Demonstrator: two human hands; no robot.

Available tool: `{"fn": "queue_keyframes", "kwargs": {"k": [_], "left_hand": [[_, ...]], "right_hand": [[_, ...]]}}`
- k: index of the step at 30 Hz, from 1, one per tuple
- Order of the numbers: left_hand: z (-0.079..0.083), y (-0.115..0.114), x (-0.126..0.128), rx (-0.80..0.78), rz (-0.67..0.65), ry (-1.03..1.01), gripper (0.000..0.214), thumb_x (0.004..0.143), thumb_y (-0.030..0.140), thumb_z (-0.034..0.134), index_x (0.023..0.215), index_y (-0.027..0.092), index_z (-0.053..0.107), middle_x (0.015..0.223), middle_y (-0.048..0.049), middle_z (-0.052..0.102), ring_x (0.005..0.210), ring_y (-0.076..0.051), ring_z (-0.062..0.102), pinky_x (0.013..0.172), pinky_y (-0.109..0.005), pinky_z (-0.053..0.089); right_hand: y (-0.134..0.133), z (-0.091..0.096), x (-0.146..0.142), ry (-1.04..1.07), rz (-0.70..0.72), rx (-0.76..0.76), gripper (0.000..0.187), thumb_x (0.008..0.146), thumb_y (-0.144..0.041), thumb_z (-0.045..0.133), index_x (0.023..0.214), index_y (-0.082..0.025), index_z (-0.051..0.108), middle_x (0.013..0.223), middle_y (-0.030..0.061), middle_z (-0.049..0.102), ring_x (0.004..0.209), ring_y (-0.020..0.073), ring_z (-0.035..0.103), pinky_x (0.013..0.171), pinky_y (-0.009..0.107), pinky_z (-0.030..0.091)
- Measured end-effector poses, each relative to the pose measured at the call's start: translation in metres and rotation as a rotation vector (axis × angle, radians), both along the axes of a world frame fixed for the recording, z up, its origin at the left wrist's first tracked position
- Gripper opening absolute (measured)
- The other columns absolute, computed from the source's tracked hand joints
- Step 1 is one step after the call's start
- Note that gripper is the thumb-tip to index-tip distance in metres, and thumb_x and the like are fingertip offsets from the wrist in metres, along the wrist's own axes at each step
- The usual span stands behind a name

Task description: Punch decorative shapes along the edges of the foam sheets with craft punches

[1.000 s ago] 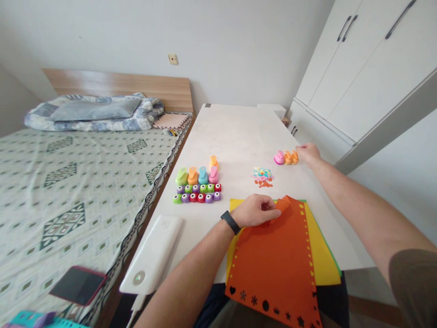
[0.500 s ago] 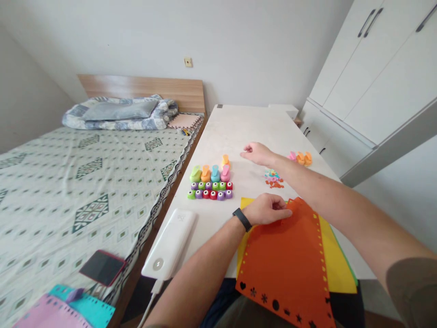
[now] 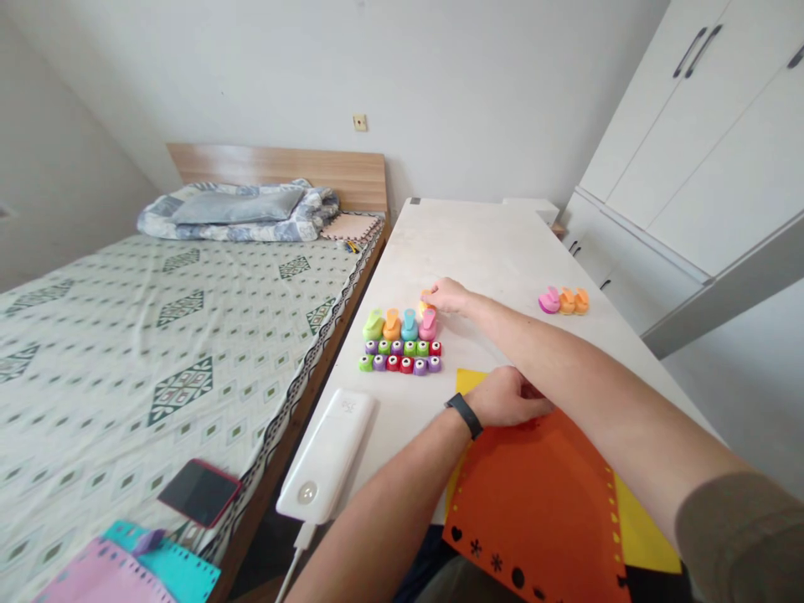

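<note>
My right hand point(image 3: 447, 296) reaches across the table to the left. Its fingers are closed on an orange craft punch point(image 3: 425, 300), which stands behind a row of larger punches: green point(image 3: 373, 324), orange point(image 3: 392, 325), blue point(image 3: 409, 325) and pink point(image 3: 428, 325). In front of these are two rows of small coloured punches point(image 3: 406, 365). Near me, my left hand point(image 3: 510, 397) is closed at the top edge of an orange sheet point(image 3: 540, 494), its fingertips partly hidden by my right arm. Shaped holes line the sheet's edges. Under it lies a yellow sheet point(image 3: 646, 523).
A white power bank point(image 3: 330, 452) with a cable lies at the left table edge. Further right stand a pink punch point(image 3: 548, 301) and two orange ones point(image 3: 573, 301). On the bed point(image 3: 251, 335) are a dark tablet point(image 3: 199, 492) and punched pink and teal sheets point(image 3: 188, 569).
My right hand has moved left and closed on the orange punch. My left hand stays at the orange sheet's top edge. The view has shifted slightly, and my right arm now covers the cut-out pieces.
</note>
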State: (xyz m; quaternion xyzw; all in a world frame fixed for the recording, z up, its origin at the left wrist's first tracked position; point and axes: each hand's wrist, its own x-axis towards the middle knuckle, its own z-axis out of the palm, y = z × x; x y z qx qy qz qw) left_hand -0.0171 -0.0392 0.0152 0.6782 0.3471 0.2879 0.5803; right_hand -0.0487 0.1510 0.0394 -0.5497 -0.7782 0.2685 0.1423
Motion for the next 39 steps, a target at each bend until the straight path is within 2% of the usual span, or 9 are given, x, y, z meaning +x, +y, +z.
{"fn": "queue_keyframes", "kwargs": {"k": [4, 9, 12, 15, 18, 22, 26, 31, 39], "left_hand": [[0.0, 0.002, -0.002, 0.065, -0.026, 0.047, 0.031, 0.08, 0.037, 0.07, 0.098, 0.012, 0.074, 0.083, -0.0053, 0.074, 0.07, -0.015, 0.063, 0.063, -0.024, 0.048], [0.0, 0.006, -0.004, 0.097, 0.01, 0.114, 0.03, 0.082, 0.044, 0.066, 0.079, 0.014, 0.066, 0.066, 0.0001, 0.063, 0.059, -0.011, 0.055, 0.054, -0.022, 0.04], [-0.002, 0.007, -0.005, 0.108, 0.079, 0.069, 0.03, 0.083, 0.044, 0.064, 0.076, 0.015, 0.062, 0.068, -0.0001, 0.062, 0.059, -0.01, 0.052, 0.053, -0.022, 0.038], [-0.004, 0.01, -0.005, 0.114, 0.18, 0.026, 0.03, 0.085, 0.044, 0.062, 0.075, 0.016, 0.057, 0.067, 0.0011, 0.06, 0.058, -0.009, 0.049, 0.054, -0.022, 0.036], [-0.004, 0.015, -0.005, 0.114, 0.306, 0.018, 0.029, 0.086, 0.043, 0.061, 0.077, 0.017, 0.055, 0.066, 0.0032, 0.055, 0.059, -0.008, 0.045, 0.055, -0.022, 0.034], [-0.009, 0.02, -0.004, 0.107, 0.408, 0.097, 0.029, 0.088, 0.044, 0.059, 0.078, 0.017, 0.054, 0.067, 0.0036, 0.052, 0.06, -0.009, 0.043, 0.056, -0.023, 0.033], [-0.02, 0.024, -0.002, 0.104, 0.411, 0.134, 0.029, 0.089, 0.046, 0.059, 0.085, 0.017, 0.057, 0.069, 0.0038, 0.053, 0.061, -0.01, 0.042, 0.055, -0.023, 0.031], [-0.027, 0.025, -0.001, 0.157, 0.392, 0.153, 0.031, 0.09, 0.047, 0.057, 0.084, 0.017, 0.057, 0.07, 0.0038, 0.052, 0.062, -0.01, 0.042, 0.056, -0.023, 0.03], [-0.022, 0.022, -0.001, 0.111, 0.385, 0.184, 0.032, 0.09, 0.048, 0.055, 0.079, 0.017, 0.056, 0.067, 0.0046, 0.048, 0.06, -0.009, 0.04, 0.054, -0.023, 0.028]], "right_hand": [[0.005, -0.004, 0.002, 0.158, -0.049, -0.025, 0.02, 0.084, -0.036, 0.071, 0.084, -0.016, 0.07, 0.077, 0.0052, 0.071, 0.068, 0.0161, 0.063, 0.059, 0.025, 0.043], [0.007, 0.015, 0.03, 0.367, -0.1, -0.05, 0.013, 0.091, -0.032, 0.062, 0.089, -0.019, 0.061, 0.093, 0.0061, 0.073, 0.077, 0.0145, 0.066, 0.062, 0.023, 0.048], [0.0, 0.031, 0.066, 0.556, -0.116, -0.11, 0.012, 0.097, -0.033, 0.054, 0.093, -0.021, 0.055, 0.1, 0.0059, 0.073, 0.082, 0.0144, 0.069, 0.069, 0.026, 0.054], [-0.015, 0.041, 0.115, 0.991, -0.095, -0.244, 0.015, 0.089, -0.032, 0.068, 0.09, -0.022, 0.056, 0.097, 0.0062, 0.074, 0.086, 0.0189, 0.072, 0.077, 0.033, 0.056], [-0.038, 0.041, 0.163, 1.185, -0.101, -0.279, 0.022, 0.081, -0.032, 0.078, 0.088, -0.023, 0.059, 0.097, 0.0049, 0.075, 0.089, 0.0214, 0.072, 0.081, 0.037, 0.056], [-0.072, 0.027, 0.214, 1.272, -0.155, -0.307, 0.019, 0.081, -0.032, 0.078, 0.092, -0.024, 0.064, 0.101, 0.0047, 0.075, 0.09, 0.0221, 0.071, 0.078, 0.038, 0.057], [-0.096, 0.009, 0.242, 1.342, -0.207, -0.394, 0.022, 0.082, -0.033, 0.073, 0.103, -0.026, 0.067, 0.1, 0.0038, 0.074, 0.085, 0.0211, 0.069, 0.072, 0.037, 0.057], [-0.113, -0.004, 0.249, 1.306, -0.269, -0.44, 0.024, 0.084, -0.039, 0.07, 0.102, -0.024, 0.068, 0.097, 0.0054, 0.073, 0.081, 0.0205, 0.067, 0.067, 0.034, 0.055], [-0.122, -0.009, 0.247, 1.201, -0.211, -0.357, 0.032, 0.078, -0.038, 0.078, 0.103, -0.023, 0.065, 0.096, 0.005, 0.074, 0.086, 0.0213, 0.068, 0.074, 0.034, 0.053]]}}
